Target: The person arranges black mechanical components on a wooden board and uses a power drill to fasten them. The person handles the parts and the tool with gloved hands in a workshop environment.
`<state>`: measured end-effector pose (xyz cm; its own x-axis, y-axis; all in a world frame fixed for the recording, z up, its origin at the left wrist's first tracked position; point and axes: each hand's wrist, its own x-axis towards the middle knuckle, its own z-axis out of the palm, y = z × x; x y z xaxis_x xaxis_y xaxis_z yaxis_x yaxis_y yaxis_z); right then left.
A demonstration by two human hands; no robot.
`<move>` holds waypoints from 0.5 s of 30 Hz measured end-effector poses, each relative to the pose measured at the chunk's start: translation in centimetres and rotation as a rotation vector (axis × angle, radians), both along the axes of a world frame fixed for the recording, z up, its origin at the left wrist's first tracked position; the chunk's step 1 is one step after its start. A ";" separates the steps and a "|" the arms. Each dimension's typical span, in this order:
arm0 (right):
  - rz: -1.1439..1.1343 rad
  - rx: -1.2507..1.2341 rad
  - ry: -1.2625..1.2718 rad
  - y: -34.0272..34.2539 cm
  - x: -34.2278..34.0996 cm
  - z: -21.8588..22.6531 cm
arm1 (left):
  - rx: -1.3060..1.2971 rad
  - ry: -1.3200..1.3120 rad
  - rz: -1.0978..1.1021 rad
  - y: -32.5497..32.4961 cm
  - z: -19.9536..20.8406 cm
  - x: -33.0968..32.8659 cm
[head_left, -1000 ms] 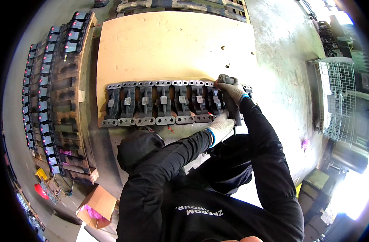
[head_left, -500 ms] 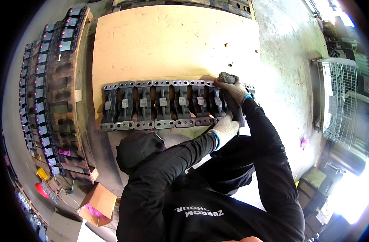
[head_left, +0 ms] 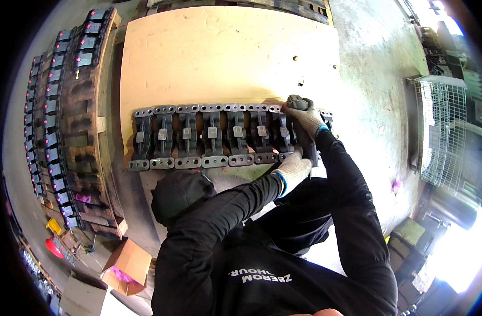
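A row of dark metal track pieces (head_left: 213, 132), each with drilled plates at its two ends, lies side by side along the near edge of the tan board. Near the row's right end, a dark metal track piece (head_left: 305, 141) is tipped up on its side between my hands. My right hand (head_left: 307, 119), in a pale knit glove, is closed round its far end. The near end is gripped by my left hand (head_left: 293, 167), gloved the same way, with its fingertips partly hidden. Another piece shows partly behind my right wrist.
The tan board (head_left: 225, 55) stretches beyond the row, with a few holes at its right. To the left, a wooden pallet (head_left: 82, 152) carries rows of black parts with red marks. An open cardboard box (head_left: 129, 265) stands at lower left, a wire cage (head_left: 443, 131) at right.
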<state>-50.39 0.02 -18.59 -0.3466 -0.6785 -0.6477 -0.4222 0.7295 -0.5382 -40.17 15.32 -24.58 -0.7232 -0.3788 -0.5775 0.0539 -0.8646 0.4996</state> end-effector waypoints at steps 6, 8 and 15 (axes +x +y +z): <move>0.075 -0.016 0.099 0.2 0.2 0.1 | -0.023 -0.021 0.070 -0.4 0.8 0.5; -0.058 -0.036 -0.017 0.7 -1.2 0.6 | -0.249 -0.181 -0.121 -3.3 7.8 3.4; 0.005 -0.024 -0.001 -0.1 2.3 2.1 | -0.047 -0.023 0.003 -1.2 2.7 2.4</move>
